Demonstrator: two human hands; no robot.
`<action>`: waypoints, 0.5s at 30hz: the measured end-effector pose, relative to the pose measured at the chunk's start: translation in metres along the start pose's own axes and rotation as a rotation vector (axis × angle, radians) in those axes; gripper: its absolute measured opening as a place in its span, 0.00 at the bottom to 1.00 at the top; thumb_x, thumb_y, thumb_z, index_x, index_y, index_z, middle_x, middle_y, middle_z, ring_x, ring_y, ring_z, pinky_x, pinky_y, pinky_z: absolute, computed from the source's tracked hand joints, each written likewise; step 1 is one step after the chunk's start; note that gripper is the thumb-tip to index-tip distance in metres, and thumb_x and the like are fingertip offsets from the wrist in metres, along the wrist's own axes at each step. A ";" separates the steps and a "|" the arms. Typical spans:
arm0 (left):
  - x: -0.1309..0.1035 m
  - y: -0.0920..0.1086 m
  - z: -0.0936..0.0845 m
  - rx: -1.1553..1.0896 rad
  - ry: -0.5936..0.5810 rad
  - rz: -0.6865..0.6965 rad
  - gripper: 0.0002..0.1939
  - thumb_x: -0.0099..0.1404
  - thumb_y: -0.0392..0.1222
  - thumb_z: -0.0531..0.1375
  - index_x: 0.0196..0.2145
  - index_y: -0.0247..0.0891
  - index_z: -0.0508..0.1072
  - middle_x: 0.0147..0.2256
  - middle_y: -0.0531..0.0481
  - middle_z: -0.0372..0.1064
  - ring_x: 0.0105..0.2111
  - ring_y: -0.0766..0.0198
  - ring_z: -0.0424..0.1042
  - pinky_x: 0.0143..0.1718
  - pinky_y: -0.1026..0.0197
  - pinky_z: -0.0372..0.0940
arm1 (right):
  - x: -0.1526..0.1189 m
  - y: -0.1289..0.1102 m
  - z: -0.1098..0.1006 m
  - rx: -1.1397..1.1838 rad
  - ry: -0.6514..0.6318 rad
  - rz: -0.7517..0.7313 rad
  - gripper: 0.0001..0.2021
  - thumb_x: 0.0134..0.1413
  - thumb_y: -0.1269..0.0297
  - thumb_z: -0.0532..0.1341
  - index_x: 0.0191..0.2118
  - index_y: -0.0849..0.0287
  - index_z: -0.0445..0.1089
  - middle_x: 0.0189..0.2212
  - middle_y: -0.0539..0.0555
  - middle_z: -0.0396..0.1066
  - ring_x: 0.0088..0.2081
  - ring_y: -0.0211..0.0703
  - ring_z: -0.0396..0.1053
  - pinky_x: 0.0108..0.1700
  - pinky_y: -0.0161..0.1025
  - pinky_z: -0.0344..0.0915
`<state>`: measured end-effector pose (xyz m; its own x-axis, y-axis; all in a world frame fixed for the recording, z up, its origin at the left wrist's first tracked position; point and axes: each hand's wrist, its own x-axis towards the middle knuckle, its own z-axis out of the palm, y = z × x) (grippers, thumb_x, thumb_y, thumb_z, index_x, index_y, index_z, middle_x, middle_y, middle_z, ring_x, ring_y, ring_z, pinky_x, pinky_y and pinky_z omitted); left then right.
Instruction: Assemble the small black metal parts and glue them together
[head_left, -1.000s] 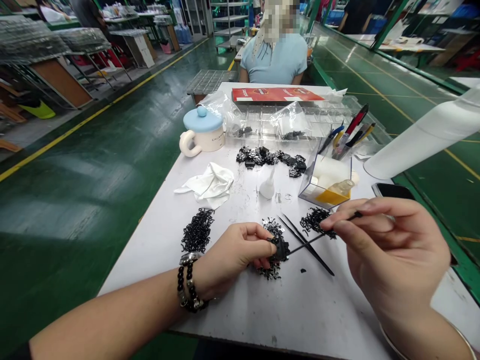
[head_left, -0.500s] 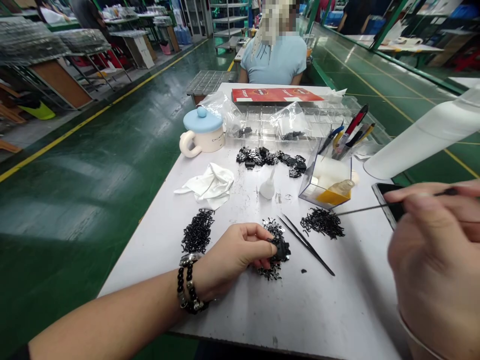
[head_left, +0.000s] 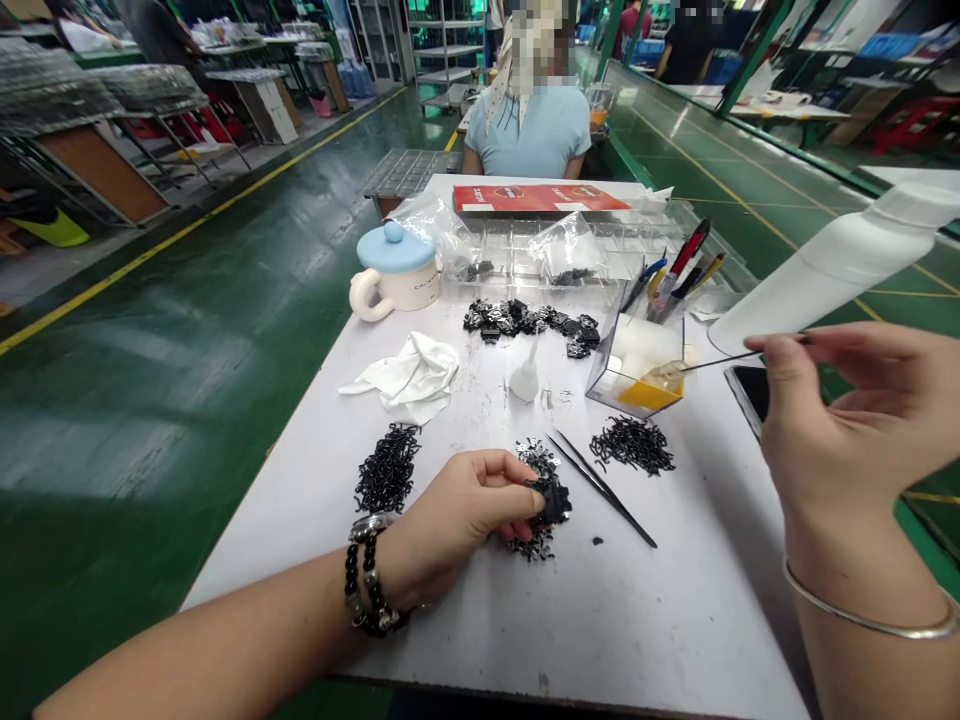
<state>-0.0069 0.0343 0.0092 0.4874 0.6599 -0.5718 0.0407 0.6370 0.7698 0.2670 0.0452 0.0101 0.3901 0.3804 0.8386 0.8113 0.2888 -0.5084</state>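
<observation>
So the left hand (head_left: 487, 500) has its grip pinched on a small, blocky black part (head_left: 553, 500), just over a heap of tiny silver-and-black bits (head_left: 536, 457) on the white desk (head_left: 480, 640), probably to keep it steady. The right hand (head_left: 855, 410) pinches a thin dark rod (head_left: 724, 358) near one end, likely so the far end can reach the small clear bottle (head_left: 666, 374) in the square clear plastic box (head_left: 598, 384). Can't swear the tip's inside, it's tiny. Slim black tweezers (head_left: 604, 490) lie loose between the hands, presumably for easy reach.
</observation>
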 end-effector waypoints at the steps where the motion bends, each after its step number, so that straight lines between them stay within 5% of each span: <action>1: -0.001 0.001 0.000 0.007 -0.003 0.000 0.08 0.49 0.34 0.64 0.27 0.34 0.68 0.17 0.59 0.65 0.18 0.73 0.64 0.24 0.67 0.57 | -0.001 -0.002 0.001 -0.088 -0.018 -0.057 0.10 0.42 0.69 0.68 0.35 0.57 0.75 0.31 0.53 0.73 0.33 0.46 0.70 0.39 0.44 0.62; 10: -0.005 0.003 -0.001 0.195 -0.003 0.088 0.08 0.51 0.34 0.63 0.30 0.36 0.68 0.19 0.58 0.64 0.21 0.72 0.64 0.27 0.65 0.61 | -0.013 -0.013 0.002 -0.005 -0.068 -0.241 0.15 0.43 0.67 0.66 0.42 0.54 0.74 0.33 0.55 0.74 0.31 0.48 0.70 0.37 0.46 0.60; 13: -0.007 -0.004 -0.001 0.441 0.063 0.299 0.07 0.52 0.37 0.63 0.31 0.37 0.70 0.23 0.54 0.68 0.23 0.68 0.66 0.27 0.63 0.63 | -0.021 -0.023 0.007 0.165 -0.039 -0.301 0.15 0.40 0.70 0.65 0.40 0.55 0.74 0.30 0.53 0.73 0.31 0.48 0.70 0.34 0.44 0.61; 15: -0.009 -0.009 -0.002 0.702 0.127 0.544 0.06 0.54 0.36 0.61 0.32 0.37 0.72 0.26 0.50 0.70 0.26 0.64 0.69 0.29 0.60 0.64 | -0.028 -0.035 0.007 0.252 -0.131 -0.315 0.16 0.40 0.72 0.64 0.40 0.55 0.72 0.31 0.52 0.73 0.33 0.48 0.71 0.34 0.45 0.63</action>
<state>-0.0128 0.0238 0.0070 0.4964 0.8651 -0.0720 0.3768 -0.1400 0.9157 0.2247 0.0310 0.0031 0.0682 0.3428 0.9369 0.7437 0.6085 -0.2768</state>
